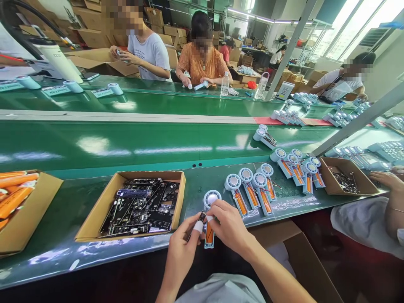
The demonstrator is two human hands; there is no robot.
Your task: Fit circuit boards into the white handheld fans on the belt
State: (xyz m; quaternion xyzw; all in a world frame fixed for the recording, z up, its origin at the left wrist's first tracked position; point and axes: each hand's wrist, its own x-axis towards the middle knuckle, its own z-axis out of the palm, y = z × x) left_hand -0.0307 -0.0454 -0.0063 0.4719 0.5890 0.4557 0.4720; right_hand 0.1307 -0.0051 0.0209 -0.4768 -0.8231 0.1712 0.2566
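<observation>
My left hand (pixel 186 244) pinches a small dark circuit board (pixel 201 217), its thumb wrapped in white tape or a cover. The fingers of my right hand (pixel 229 223) are closed at the board's upper end; what lies between them is too small to make out. Just beneath both hands is a light blue handheld fan body (pixel 209 242), its round head (pixel 212 198) pointing away from me. An orange battery shows in its open handle, and my fingers cover the part between head and handle. Several similar open fan bodies (pixel 233 183) lie to the right.
A cardboard box of circuit boards (pixel 182 193) stands left of my hands, with a box of orange batteries (pixel 47 189) farther left. Beyond runs a green conveyor belt (pixel 176 143). A co-worker's hand (pixel 386 180) is by a parts box (pixel 368 188) at right. Several people sit across.
</observation>
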